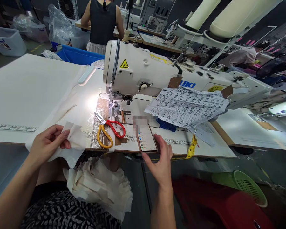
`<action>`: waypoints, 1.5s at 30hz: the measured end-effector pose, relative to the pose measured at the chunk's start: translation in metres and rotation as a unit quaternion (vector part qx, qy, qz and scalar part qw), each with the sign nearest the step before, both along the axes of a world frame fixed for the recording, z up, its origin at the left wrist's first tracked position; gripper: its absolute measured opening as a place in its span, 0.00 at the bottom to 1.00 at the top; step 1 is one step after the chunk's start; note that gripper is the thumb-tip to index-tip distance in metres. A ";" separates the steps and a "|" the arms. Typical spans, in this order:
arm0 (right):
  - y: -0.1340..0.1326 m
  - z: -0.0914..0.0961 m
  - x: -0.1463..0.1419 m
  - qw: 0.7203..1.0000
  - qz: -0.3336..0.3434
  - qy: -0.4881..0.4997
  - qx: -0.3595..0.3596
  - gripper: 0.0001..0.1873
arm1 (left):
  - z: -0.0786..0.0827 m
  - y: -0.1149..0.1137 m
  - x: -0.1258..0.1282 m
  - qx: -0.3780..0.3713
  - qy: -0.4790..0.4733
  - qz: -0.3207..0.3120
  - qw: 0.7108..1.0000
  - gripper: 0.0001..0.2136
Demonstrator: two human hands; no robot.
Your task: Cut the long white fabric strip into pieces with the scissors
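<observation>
Pale cloth (73, 136) is hanging over the table's near edge, just beyond a crumpled fabric heap (101, 184) that's sitting on the patterned lap. The left hand (51, 141) is pinching that cloth: thumb pressing on top, fingers curling in behind, the top corner poking out past the fingertips and the rest drooping down to the right of them.

Over on the right, the right hand (163, 159) is curving round the near right corner of a phone (147, 141), thumb by the bottom edge, fingers by the right side. Honestly can't tell if it's really gripping or just touching. The phone's screen is showing a list, partly blurred out.

Between the two hands, scissors (105, 122) are lying on the table (21, 98), loops pointing near, blades far and left. A yellow tape measure (192, 147) is dangling over the near edge, right of the phone.

A bit farther, the white sewing machine (135, 68) is stretching off to the right, its light glowing near the needle, with a handwritten sheet (188, 106) hanging off its front. Way past that, a person in a dark top (102, 24) is facing away, near a blue bin (79, 54).
</observation>
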State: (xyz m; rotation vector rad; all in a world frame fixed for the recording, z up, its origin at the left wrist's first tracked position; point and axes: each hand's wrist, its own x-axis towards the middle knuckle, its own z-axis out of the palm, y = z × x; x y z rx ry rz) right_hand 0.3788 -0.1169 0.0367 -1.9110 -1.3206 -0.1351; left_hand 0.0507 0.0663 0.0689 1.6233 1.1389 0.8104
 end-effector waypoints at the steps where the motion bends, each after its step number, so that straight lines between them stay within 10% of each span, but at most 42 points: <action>1: -0.003 -0.001 -0.003 0.999 -0.003 -0.030 -0.022 0.39 | 0.000 0.000 0.000 0.001 0.000 0.001 1.000 0.12; 17: 0.002 -0.010 -0.028 0.995 -0.058 -0.080 -0.012 0.37 | 0.004 -0.002 0.003 0.003 0.001 0.008 1.000 0.13; 24: 0.011 0.014 -0.069 0.991 -0.007 -0.054 0.123 0.18 | 0.005 -0.002 0.001 0.002 0.001 0.005 1.000 0.11; 28: 0.044 0.030 -0.100 0.991 0.095 -0.066 0.061 0.19 | 0.005 -0.003 0.002 0.002 -0.010 0.004 1.000 0.12; 36: 0.100 0.047 -0.112 0.964 0.035 -0.185 -0.186 0.12 | 0.007 -0.001 -0.002 -0.010 -0.027 -0.025 0.999 0.13; 45: 0.084 0.048 -0.113 0.985 0.069 -0.062 -0.143 0.08 | 0.002 0.001 -0.010 -0.013 -0.071 -0.055 0.996 0.11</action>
